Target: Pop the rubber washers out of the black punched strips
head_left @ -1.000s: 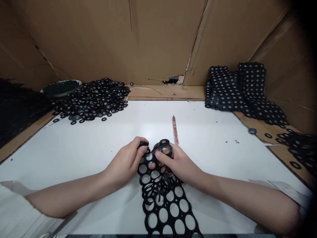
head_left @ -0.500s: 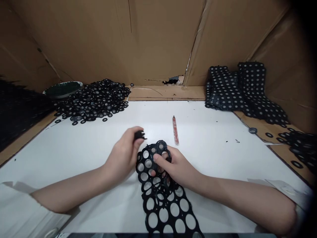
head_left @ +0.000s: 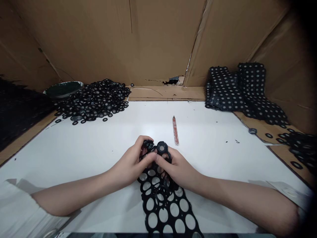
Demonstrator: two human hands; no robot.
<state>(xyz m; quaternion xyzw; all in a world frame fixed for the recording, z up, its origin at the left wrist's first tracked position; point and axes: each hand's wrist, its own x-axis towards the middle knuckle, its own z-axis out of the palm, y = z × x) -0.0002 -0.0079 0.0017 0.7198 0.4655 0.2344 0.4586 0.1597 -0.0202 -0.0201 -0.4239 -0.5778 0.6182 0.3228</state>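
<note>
Left hand [head_left: 132, 160] clasps small black rings [head_left: 148, 144], right hand [head_left: 183, 167] pinches a holey sheet [head_left: 168, 212]; white tabletop [head_left: 210, 142], cardboard wall [head_left: 160, 43] behind.

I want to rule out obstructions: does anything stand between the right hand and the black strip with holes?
Nothing visible does: the right hand grips the black strip directly, near its far end, beside the left hand. The red pointed tool lies beyond both hands.

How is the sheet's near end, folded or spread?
Spread: the sheet shows rows of holes there, side by side. Whether it folds under the right hand, I cannot tell.
</note>
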